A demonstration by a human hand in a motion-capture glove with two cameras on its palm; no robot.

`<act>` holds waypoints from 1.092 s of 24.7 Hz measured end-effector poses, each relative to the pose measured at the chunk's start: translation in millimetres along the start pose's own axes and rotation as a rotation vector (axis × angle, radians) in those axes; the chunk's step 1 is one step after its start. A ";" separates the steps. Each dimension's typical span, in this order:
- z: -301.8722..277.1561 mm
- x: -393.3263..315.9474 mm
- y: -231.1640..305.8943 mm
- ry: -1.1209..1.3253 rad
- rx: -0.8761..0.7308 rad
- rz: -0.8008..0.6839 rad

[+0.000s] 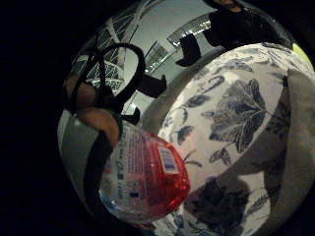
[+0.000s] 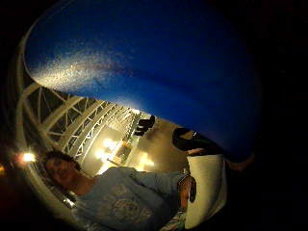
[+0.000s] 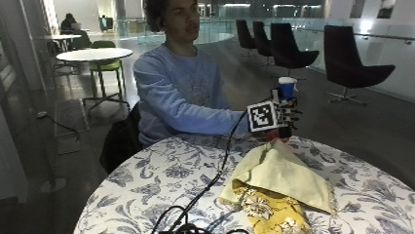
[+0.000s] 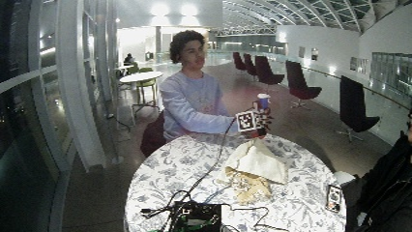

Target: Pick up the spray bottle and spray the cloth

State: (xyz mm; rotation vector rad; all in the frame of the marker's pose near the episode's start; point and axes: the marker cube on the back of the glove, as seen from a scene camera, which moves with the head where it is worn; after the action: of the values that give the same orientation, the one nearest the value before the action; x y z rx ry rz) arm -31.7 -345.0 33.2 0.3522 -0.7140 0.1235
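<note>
Black-gloved, the right hand [image 3: 287, 113] is gripping an upright plastic spray bottle [image 3: 286, 90] (blue-capped) above the floral table [image 3: 162, 180]; a crumpled yellow cloth [image 3: 279, 187] is lying at the hand's six o'clock.

The spray bottle [image 3: 286, 97], blue-topped with a white cap and red base, stands upright in the air just above the crumpled yellow cloth [image 3: 280, 187] lying on the floral tablecloth.

glass-roofed atrium, lounge chairs [image 3: 353, 66]
</note>
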 end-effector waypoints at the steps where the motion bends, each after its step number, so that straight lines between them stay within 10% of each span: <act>1: 1.8 1.8 0.6 -0.001 -0.006 0.000; 13: -5.5 -1.8 31.6 0.057 -0.070 -0.064; 27: -212.2 -21.0 168.4 0.733 -0.025 -0.143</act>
State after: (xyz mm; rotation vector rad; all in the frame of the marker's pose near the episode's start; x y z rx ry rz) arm 45.0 -111.8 -83.1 0.3032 0.0345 0.0977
